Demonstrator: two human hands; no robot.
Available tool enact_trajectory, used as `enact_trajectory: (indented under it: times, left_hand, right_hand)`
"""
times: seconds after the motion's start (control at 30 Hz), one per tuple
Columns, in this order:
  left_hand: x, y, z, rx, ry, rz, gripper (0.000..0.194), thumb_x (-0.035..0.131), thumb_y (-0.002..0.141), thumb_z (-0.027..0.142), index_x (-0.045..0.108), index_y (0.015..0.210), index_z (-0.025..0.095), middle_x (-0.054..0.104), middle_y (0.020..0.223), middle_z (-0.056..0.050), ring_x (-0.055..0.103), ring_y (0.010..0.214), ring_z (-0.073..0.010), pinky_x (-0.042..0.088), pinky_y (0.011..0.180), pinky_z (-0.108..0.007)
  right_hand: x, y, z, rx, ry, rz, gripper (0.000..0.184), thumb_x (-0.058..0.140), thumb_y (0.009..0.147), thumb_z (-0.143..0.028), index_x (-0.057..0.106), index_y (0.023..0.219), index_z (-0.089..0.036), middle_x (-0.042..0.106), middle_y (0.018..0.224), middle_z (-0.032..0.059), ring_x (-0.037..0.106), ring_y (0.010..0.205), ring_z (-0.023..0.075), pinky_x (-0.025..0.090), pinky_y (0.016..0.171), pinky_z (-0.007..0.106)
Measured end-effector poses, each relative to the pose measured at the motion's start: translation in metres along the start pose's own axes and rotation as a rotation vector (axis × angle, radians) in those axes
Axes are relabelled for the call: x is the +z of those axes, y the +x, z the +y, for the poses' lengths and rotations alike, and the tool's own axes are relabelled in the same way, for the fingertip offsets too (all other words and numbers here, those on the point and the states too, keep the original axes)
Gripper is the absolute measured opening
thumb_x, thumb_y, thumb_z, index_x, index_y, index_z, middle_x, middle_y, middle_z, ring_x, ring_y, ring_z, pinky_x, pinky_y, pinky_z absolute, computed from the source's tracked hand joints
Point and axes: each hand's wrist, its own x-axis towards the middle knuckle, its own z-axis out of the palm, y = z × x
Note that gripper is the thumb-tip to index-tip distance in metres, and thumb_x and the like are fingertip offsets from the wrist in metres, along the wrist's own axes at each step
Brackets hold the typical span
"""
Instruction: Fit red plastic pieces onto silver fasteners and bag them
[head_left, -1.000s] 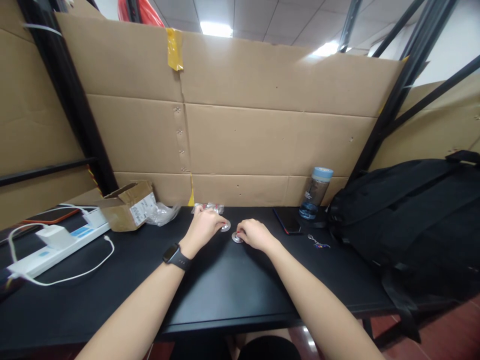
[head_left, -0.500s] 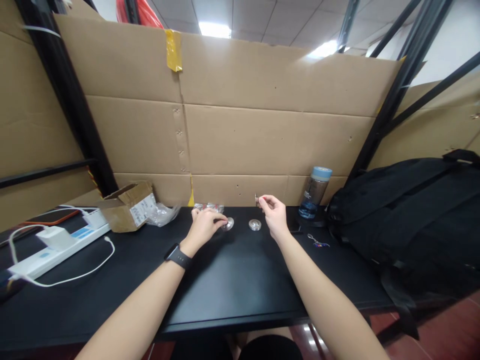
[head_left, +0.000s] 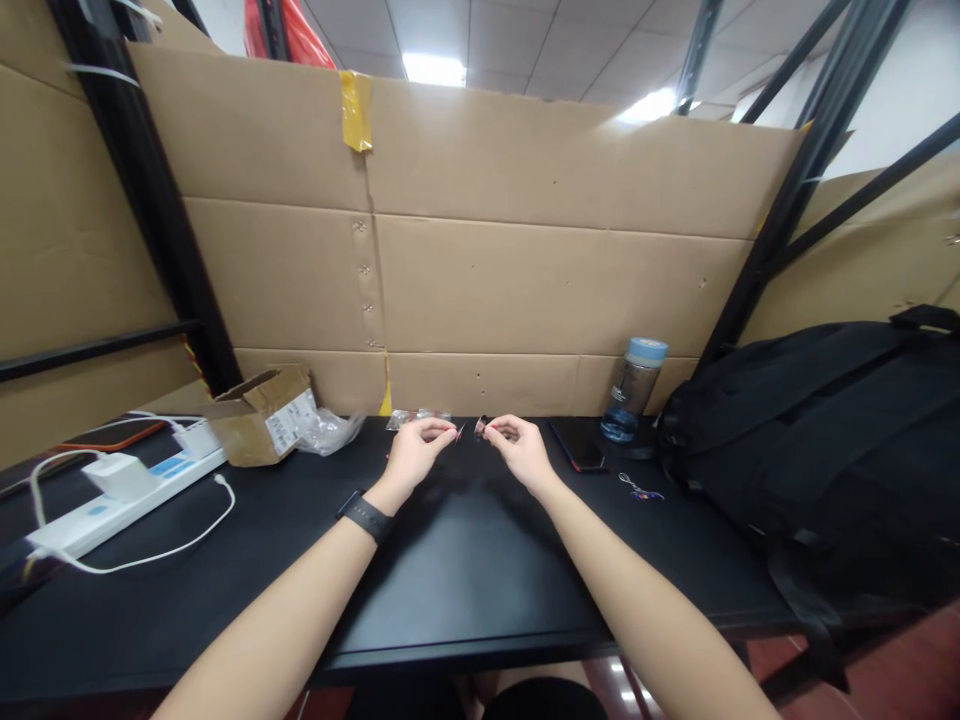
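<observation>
My left hand (head_left: 415, 452), with a black watch on its wrist, is closed in a pinch on a small silver metal disc (head_left: 459, 433), held edge-on just above the black desk (head_left: 465, 570). My right hand (head_left: 519, 452) is also pinched shut, gripping a second small disc (head_left: 481, 427). The two discs face each other a few centimetres apart between my fingertips. A small clear packet of parts (head_left: 420, 414) lies just behind my left hand against the cardboard wall.
On the left stand an open cardboard box (head_left: 259, 412), a crumpled plastic bag (head_left: 326, 428) and a white power strip (head_left: 112, 500) with cables. A water bottle (head_left: 632, 388), phone (head_left: 576, 446), keyring (head_left: 637, 489) and black backpack (head_left: 825, 420) sit at right.
Both discs lay on the desk before. My right hand rose, then came back, and now each hand holds a disc lifted off the desk, close together.
</observation>
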Motion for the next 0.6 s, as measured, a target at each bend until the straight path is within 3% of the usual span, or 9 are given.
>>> enact_trajectory:
  times: [0.2, 0.33, 0.53, 0.6]
  left_hand:
    - [0.009, -0.005, 0.002, -0.013, -0.078, -0.036, 0.024, 0.076, 0.076, 0.037, 0.076, 0.089, 0.016, 0.079, 0.091, -0.01, 0.075, 0.087, -0.0244, 0.058, 0.086, -0.036]
    - [0.007, -0.005, 0.0, -0.003, -0.051, -0.071, 0.022, 0.076, 0.076, 0.036, 0.076, 0.088, 0.017, 0.079, 0.091, -0.01, 0.076, 0.087, -0.0246, 0.058, 0.086, -0.036]
    - [0.006, -0.006, 0.0, 0.023, 0.107, -0.095, 0.019, 0.075, 0.078, 0.039, 0.077, 0.087, 0.022, 0.08, 0.092, -0.006, 0.075, 0.09, -0.0246, 0.055, 0.088, -0.036]
    - [0.006, -0.007, 0.004, 0.03, 0.179, -0.103, 0.018, 0.074, 0.078, 0.039, 0.078, 0.085, 0.023, 0.08, 0.091, -0.005, 0.075, 0.089, -0.0246, 0.054, 0.09, -0.037]
  right_hand:
    - [0.019, -0.01, 0.004, 0.022, -0.009, -0.045, 0.024, 0.074, 0.081, -0.041, 0.071, 0.084, -0.018, 0.075, 0.082, 0.0067, 0.07, 0.075, 0.0198, 0.056, 0.076, 0.032]
    - [0.022, -0.013, 0.002, 0.108, 0.014, -0.028, 0.027, 0.074, 0.081, -0.045, 0.07, 0.088, -0.019, 0.074, 0.088, 0.0062, 0.072, 0.079, 0.0207, 0.058, 0.068, 0.03]
    - [0.019, -0.017, -0.01, 0.324, 0.28, -0.089, 0.035, 0.079, 0.076, -0.048, 0.065, 0.094, -0.021, 0.072, 0.107, 0.0059, 0.076, 0.079, 0.0214, 0.063, 0.067, 0.033]
    - [0.017, -0.017, -0.012, 0.371, 0.353, -0.127, 0.039, 0.081, 0.077, -0.044, 0.064, 0.106, -0.024, 0.072, 0.108, 0.0054, 0.077, 0.079, 0.022, 0.064, 0.068, 0.034]
